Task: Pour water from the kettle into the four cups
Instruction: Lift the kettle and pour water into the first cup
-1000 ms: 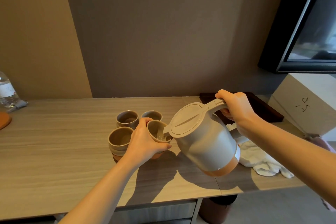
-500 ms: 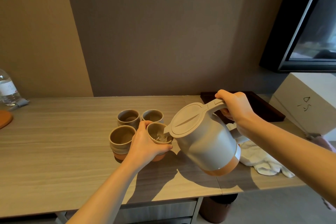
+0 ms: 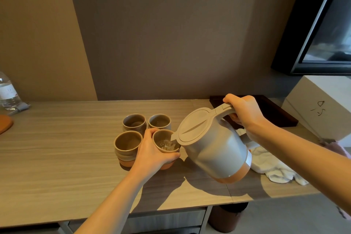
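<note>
**Kettle tipped over the near right cup**

Kettle [image 3: 212, 144], pale grey with a tan band round its base, hangs tilted above the wooden counter [image 3: 57, 157], its spout lowered to the rim of the near right cup [image 3: 166, 145]. Water shows inside that cup, rippled and glinting just under the spout. The kettle's lid is closed.

The right hand [image 3: 244, 114] grips the kettle's handle, fingers curled under it and thumb lying along the top. The left hand [image 3: 152, 153] holds the near right cup, with the thumb against the cup's front wall and the fingers wrapped round its left side and back; the cup stands on the counter.

Four ceramic cups sit in a tight square, grey-brown above with a terracotta foot. The near left cup [image 3: 128, 143] stands just beside the left hand. The far left cup [image 3: 134, 122] and the far right cup [image 3: 159, 122] stand behind, side by side. Whether these three hold any water cannot be told.

A crumpled white cloth [image 3: 275, 169] lies on the counter to the right, partly behind the kettle. A dark tray [image 3: 279, 114] sits at the back right, behind the right hand, with a white box [image 3: 322, 104] beyond it. At the far left edge stand a clear water bottle [image 3: 8, 93] and part of an orange mat [image 3: 4, 124].
</note>
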Tool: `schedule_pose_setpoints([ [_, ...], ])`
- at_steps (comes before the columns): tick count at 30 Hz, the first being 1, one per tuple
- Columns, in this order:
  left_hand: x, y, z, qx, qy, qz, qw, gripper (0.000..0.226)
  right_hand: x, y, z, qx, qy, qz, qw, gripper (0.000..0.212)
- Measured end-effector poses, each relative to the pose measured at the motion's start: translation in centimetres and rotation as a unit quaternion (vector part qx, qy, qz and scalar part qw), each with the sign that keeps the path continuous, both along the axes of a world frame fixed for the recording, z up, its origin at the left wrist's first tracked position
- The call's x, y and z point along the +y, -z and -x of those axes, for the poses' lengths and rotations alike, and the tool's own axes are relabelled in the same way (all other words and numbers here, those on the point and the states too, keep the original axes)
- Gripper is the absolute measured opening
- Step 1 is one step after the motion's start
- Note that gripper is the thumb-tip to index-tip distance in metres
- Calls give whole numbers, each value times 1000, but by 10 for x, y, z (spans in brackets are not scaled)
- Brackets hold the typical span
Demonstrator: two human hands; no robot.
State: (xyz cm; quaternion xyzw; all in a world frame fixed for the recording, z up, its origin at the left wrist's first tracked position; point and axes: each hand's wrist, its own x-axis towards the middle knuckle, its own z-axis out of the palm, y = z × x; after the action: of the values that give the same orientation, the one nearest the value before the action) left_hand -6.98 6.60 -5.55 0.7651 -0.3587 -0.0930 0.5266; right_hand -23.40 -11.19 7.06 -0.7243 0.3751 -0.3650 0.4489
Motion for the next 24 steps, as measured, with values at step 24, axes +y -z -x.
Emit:
schedule_pose_setpoints([
  [24,-2,7,1,45,-13,26,999,89,-5,3,-8,10,5,16,1000,36],
])
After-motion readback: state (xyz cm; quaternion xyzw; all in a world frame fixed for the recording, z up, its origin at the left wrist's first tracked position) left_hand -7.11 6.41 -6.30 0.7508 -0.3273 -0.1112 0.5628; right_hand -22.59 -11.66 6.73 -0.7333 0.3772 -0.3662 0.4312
